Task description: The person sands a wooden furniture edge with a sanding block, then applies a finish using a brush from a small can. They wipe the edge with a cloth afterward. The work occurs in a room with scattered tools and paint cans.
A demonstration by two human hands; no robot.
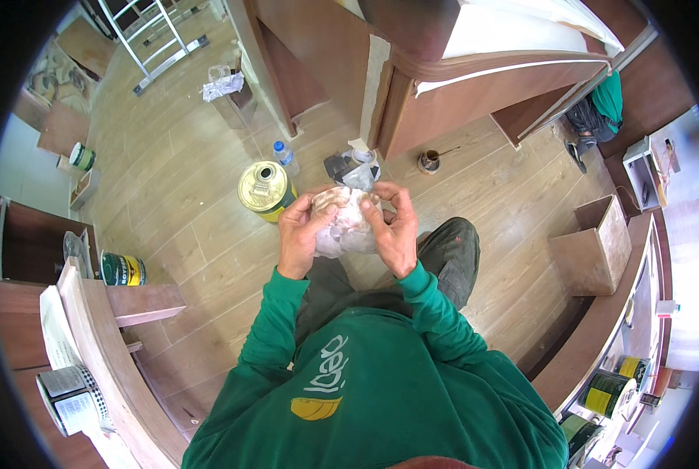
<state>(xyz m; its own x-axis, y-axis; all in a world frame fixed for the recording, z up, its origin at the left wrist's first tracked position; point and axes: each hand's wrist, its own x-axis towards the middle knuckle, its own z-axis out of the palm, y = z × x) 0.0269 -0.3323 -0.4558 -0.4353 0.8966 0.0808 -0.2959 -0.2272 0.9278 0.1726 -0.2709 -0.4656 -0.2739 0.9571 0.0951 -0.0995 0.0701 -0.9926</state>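
Note:
Between my two hands is a crumpled white cloth (348,227) with reddish-brown stains, held over the floor in front of my knees. My left hand (301,230) grips its left side, thumb laid on top. On the other side my right hand (395,228) pinches it, with the thumb pressed on the cloth and the fingers curled behind. Just beyond the left hand stands a yellow-topped metal can (265,187) with a round spout. Past the cloth lie a roll of tape (364,158) and some grey sheets or scraps (357,177).
A water bottle (284,155) stands behind the can. To the right is a small dark jar (429,162) with a stick in it. Wooden cabinet panels (474,102) rise ahead. An open wooden box (591,248) stands right; a ladder (155,51) is far left. Another person's leg (588,119) shows at far right.

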